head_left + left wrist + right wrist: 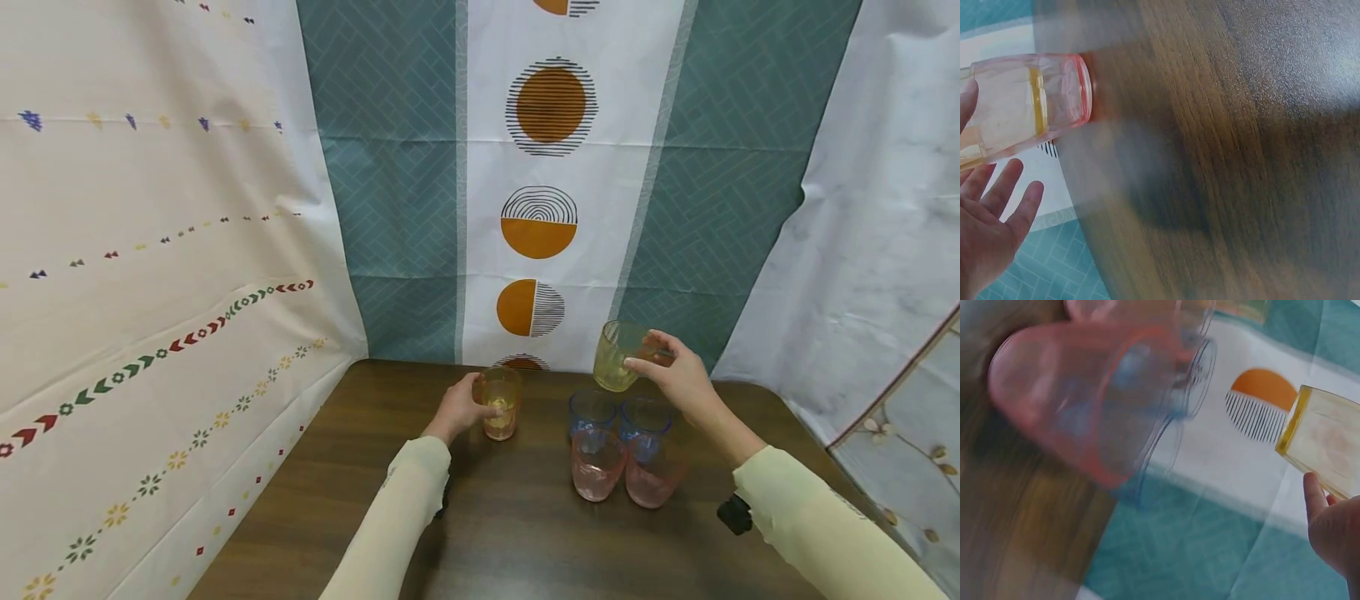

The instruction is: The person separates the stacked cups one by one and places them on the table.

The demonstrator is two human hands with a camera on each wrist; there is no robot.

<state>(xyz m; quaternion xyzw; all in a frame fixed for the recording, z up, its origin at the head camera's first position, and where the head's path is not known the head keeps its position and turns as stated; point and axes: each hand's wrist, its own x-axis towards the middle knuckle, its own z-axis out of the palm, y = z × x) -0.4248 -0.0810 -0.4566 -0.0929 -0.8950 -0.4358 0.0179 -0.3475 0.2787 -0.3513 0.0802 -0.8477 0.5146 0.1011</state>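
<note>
On the left, a yellow glass [501,383] [1000,106] sits inside a pink glass [499,430] [1075,90] that stands upright on the table. The left hand [459,408] [991,231] holds the yellow glass, thumb on one side and fingers on the other. Raised above the table, the right hand [678,375] [1338,534] grips a second yellow glass [613,365] [1325,434], slightly tilted. Below that glass are two blue glasses [592,408] [647,415], with two pink glasses [597,473] [651,483] in front of them.
The dark wooden table [517,542] has its back edge against a hanging green and white cloth [397,208]. A patterned cream cloth [165,250] hangs along the left, and a pale marbled cloth [862,250] along the right.
</note>
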